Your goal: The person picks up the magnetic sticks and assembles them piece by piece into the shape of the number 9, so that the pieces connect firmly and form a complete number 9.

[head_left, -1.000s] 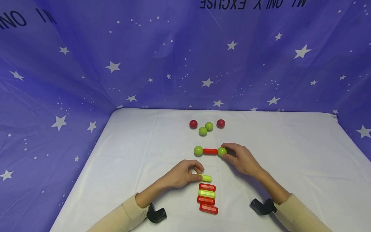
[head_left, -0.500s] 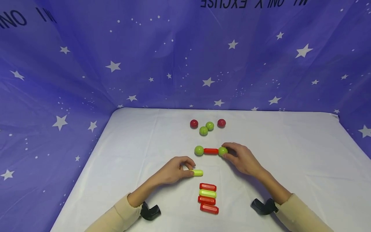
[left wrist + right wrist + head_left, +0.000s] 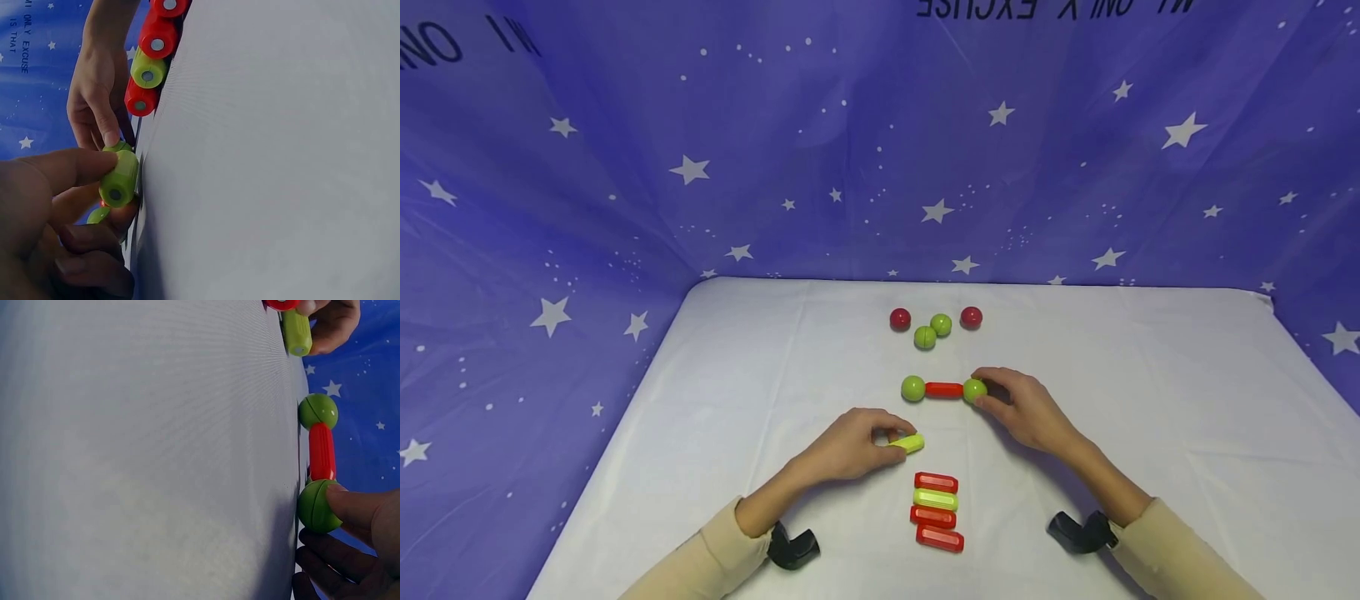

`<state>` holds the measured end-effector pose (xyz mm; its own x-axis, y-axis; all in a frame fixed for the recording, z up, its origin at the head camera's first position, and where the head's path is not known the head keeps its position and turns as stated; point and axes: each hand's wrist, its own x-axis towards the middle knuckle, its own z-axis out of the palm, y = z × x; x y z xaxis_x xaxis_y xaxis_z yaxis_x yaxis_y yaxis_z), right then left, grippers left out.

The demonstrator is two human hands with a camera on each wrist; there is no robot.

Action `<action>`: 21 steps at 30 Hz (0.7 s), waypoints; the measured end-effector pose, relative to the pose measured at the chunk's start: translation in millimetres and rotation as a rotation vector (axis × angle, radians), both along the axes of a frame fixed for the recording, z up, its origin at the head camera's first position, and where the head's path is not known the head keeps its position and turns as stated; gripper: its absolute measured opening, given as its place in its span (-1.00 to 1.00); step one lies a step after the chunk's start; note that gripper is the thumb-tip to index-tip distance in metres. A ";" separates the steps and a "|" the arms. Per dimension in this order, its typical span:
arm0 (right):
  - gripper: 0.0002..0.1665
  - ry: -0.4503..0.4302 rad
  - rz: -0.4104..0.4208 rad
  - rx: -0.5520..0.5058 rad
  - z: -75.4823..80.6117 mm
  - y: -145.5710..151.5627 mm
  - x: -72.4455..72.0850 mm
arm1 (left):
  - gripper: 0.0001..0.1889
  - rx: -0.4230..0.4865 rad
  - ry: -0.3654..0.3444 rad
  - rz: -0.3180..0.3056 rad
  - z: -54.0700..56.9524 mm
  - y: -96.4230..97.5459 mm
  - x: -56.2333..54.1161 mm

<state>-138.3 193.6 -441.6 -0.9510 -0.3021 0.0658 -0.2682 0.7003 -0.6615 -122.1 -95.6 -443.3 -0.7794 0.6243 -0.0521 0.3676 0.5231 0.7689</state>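
Note:
Between thumb and fingers my left hand [image 3: 856,444] pinches a yellow-green rod [image 3: 912,443]. In the left wrist view that rod [image 3: 119,179] shows a grey metal disc in its end. My right hand [image 3: 1028,408] holds the right green ball [image 3: 974,391] of a joined piece, its thumb on the ball in the right wrist view. A red rod [image 3: 943,390] links this ball to another green ball [image 3: 913,388] on the left. The left hand is in front of the joined piece, with the yellow-green rod apart from it.
Near the front lie red rods [image 3: 940,537] and one yellow-green rod [image 3: 936,499] in a stacked row. Behind the joined piece sit two red balls [image 3: 900,319] and two green balls [image 3: 925,337] on the white tablecloth [image 3: 760,358]. A blue star-patterned curtain [image 3: 880,150] hangs behind.
My left hand has carried the yellow-green rod left and slightly away from the row, then tilted the rod's right end. The right hand stays on the green ball.

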 end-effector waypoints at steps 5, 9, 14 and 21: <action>-0.52 0.003 -0.004 0.001 -0.3 -0.4 0.0 | -0.69 0.058 -0.088 0.029 -0.7 -0.3 -1.2; -0.51 0.002 -0.004 -0.003 -0.5 -0.4 0.2 | -0.64 0.137 -0.187 0.058 -2.4 0.1 -2.5; -0.51 0.009 0.003 -0.013 -0.8 0.0 0.2 | -0.61 0.182 -0.258 0.107 -1.1 1.4 -2.5; -0.51 0.006 0.006 -0.017 -0.8 -0.2 0.1 | -0.60 0.271 -0.389 0.127 -0.1 0.7 -1.1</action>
